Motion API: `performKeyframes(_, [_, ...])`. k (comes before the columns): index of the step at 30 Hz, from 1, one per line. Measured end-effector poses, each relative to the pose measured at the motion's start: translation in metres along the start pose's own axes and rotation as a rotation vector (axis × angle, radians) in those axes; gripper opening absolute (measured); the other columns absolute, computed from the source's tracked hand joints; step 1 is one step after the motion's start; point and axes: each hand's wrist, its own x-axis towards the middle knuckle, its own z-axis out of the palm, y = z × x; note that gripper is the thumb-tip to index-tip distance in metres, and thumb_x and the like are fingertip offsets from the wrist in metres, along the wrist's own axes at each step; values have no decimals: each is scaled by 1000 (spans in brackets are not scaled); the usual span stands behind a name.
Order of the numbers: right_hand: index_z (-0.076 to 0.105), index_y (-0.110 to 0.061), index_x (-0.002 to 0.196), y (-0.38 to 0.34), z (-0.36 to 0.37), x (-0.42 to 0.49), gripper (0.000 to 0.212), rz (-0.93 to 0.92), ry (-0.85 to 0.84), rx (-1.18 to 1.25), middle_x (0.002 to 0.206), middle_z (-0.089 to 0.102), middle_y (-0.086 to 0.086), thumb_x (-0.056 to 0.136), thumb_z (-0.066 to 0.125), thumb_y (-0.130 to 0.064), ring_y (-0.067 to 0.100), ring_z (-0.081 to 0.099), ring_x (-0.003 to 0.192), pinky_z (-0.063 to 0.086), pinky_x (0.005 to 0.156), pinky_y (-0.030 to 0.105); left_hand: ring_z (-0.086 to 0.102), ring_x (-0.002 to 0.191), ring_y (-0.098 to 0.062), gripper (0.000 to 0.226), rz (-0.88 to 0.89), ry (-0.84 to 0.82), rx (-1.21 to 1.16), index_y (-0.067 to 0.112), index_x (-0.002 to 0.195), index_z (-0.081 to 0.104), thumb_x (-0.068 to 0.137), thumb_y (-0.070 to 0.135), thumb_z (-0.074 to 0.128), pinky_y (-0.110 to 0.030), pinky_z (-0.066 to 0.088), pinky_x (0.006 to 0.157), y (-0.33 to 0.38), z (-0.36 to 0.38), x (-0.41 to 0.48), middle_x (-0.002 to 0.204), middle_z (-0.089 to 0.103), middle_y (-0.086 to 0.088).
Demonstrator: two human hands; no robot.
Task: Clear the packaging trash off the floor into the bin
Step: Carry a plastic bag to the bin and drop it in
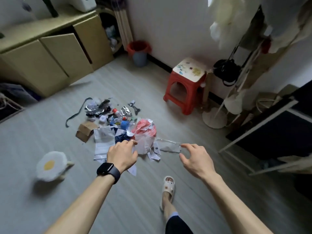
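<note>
Pale grey plank flooring is seen across most of the frame, bounded by white walls with a dark skirting strip. Beige cabinets are set along the upper left, one door standing ajar. At the top centre, against the wall, a grey bin lined with a red bag is placed. A red stool with a stained cream top is found at centre right, just beside the round base of a coat stand. A dark framed panel is leaned at the right edge, and a fried-egg cushion is seen at lower left.

The packaging trash is heaped on the floor at mid-frame, well apart from the bin: foil, paper sheets, a torn cardboard box, a pink-and-white bag and a clear wrapper.

The left hand, with a dark watch worn at the wrist, is lowered over the white sheets; its fingers are curled out of sight, so a grip cannot be told. The right hand is held with fingers spread and empty, just beside the clear wrapper. A cream slipper is seen below.
</note>
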Motion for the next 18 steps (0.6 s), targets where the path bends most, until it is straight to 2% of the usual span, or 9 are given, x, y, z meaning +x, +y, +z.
performKeyframes(4, [52,-35,132,-11,2,98,45,31,-115,-13,132,58,-5,89,50,-49,24,50,120,46,98,36,58,113,-21,41,-73,-85,-36,35,129,52,88,41,47,-36,46,91,-7,3,80,122,63,6])
performKeyframes(10, [44,-35,136,-25,16,199,48,94,-240,-21,134,57,-4,90,48,-48,25,52,121,48,92,39,56,117,-22,43,-172,-254,-129,34,129,52,87,40,48,-37,49,91,-14,23,169,128,60,4])
performKeyframes(15, [41,-33,137,-20,58,273,51,204,-332,-29,135,56,-2,89,48,-47,28,55,120,49,92,40,51,123,-24,51,-212,-428,-166,30,137,46,87,40,49,-40,48,94,-30,75,245,137,51,0])
performKeyframes(18, [41,-32,139,-5,105,314,53,276,-383,-40,138,54,-2,89,48,-46,30,55,121,48,93,40,48,126,-24,53,-214,-466,-159,28,139,43,89,43,50,-39,47,93,-44,123,294,141,47,-1])
